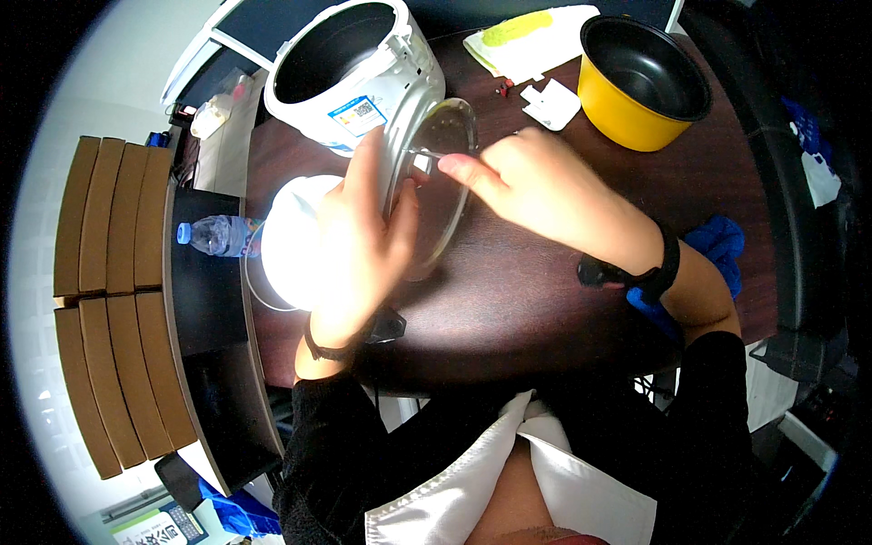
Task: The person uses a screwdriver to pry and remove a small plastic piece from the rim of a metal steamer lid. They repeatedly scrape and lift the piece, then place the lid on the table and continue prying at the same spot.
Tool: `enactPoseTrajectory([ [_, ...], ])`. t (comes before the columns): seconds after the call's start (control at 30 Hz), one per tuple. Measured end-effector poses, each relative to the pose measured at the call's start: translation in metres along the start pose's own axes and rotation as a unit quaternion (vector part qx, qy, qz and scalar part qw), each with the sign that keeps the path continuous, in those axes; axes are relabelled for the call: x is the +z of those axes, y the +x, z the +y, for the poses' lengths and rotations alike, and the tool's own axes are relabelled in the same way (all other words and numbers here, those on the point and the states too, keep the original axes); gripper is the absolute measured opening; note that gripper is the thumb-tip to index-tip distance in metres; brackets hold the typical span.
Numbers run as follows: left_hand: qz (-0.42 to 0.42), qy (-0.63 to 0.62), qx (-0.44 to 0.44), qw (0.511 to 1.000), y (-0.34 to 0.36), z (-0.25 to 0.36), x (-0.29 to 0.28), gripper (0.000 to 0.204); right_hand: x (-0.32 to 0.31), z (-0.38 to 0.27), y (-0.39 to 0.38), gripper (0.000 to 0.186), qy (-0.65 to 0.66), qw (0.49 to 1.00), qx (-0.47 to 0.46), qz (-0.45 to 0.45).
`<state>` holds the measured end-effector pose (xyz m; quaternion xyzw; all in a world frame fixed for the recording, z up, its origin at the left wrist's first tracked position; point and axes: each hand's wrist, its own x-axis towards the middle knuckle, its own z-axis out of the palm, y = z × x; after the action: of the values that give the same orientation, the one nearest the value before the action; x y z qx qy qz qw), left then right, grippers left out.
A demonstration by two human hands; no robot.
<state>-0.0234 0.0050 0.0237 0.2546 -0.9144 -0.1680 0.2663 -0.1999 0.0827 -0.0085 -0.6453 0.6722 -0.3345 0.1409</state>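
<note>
My left hand (359,241) is closed around a tilted round lid (459,213) with a clear disc and a pale rim. From the right, my right hand (536,177) reaches to the lid with its fingers curled and its thumb forward. A thin shiny piece shows at the thumb tip; I cannot make out what it is. Just behind the lid stands a white rice cooker body (422,77), open at the top with a dark inside. Beside my left hand, a white rounded object (291,241) is washed out by bright light.
A yellow inner pot (627,113) with black lining stands far right on the dark table (545,309). Near it lie a white plastic piece (551,104) and a white-and-green sheet (527,41). A water bottle (218,234) lies left; a blue cloth (718,245) lies right. Brown boxes (109,300) line the left.
</note>
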Motion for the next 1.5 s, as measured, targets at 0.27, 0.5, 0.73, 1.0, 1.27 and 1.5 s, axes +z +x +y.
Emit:
enactPoseTrajectory([
  [0.27,0.032,-0.051,-0.004,0.998,0.006,0.001,0.004,0.041,-0.011,0.003,0.004,0.061,0.109,0.99,0.059,-0.074],
  [0.5,0.051,-0.033,-0.007,0.998,0.004,0.01,0.004,0.042,-0.006,-0.004,0.0,0.062,0.473,0.812,0.205,-0.274],
  [0.73,0.098,-0.001,0.059,0.993,-0.003,0.013,0.009,0.048,-0.009,-0.004,-0.005,0.061,0.027,0.999,-0.021,0.014],
  [1.0,0.061,-0.064,0.001,0.996,0.003,0.007,0.005,0.044,-0.02,0.003,0.0,0.058,0.004,0.998,-0.039,0.053],
  [1.27,0.074,-0.07,0.002,0.995,0.005,0.007,0.005,0.044,-0.015,-0.007,-0.002,0.062,0.391,0.88,0.162,-0.215],
  [1.5,0.084,-0.023,0.006,0.996,0.002,0.013,0.004,0.044,-0.009,-0.009,-0.004,0.061,0.403,0.868,0.176,-0.232],
])
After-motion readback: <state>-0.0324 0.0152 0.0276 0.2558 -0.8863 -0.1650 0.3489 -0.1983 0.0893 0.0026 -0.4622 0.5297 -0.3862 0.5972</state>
